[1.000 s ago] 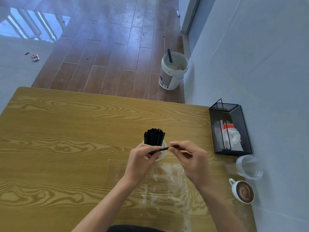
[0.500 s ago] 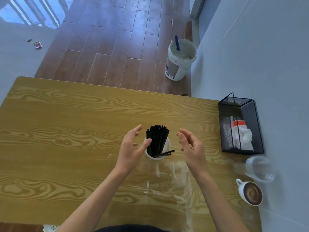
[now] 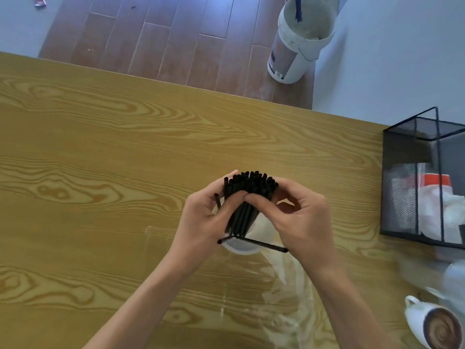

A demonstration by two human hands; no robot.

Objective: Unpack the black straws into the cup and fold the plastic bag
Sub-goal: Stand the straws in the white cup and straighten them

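Observation:
A bundle of black straws [image 3: 247,197] stands in a white cup [image 3: 241,248] at the middle of the wooden table [image 3: 100,147]. My left hand [image 3: 201,220] and my right hand [image 3: 297,220] close around the bundle from both sides, thumbs meeting across its front. One loose straw [image 3: 264,244] lies slanted across the cup's rim, and another sticks out by my left palm. The clear plastic bag [image 3: 284,298] lies flat on the table in front of the cup, between my forearms. Much of the cup is hidden by my hands.
A black mesh basket [image 3: 425,187] with white packets stands at the right edge. A white mug of coffee [image 3: 432,326] sits at the near right, with a blurred clear cup [image 3: 453,278] behind it. A white bucket [image 3: 299,41] stands on the floor beyond the table.
Both hands let go of a single straw, opened beside the cup, then closed in on the straw bundle. The camera has moved nearer and lower.

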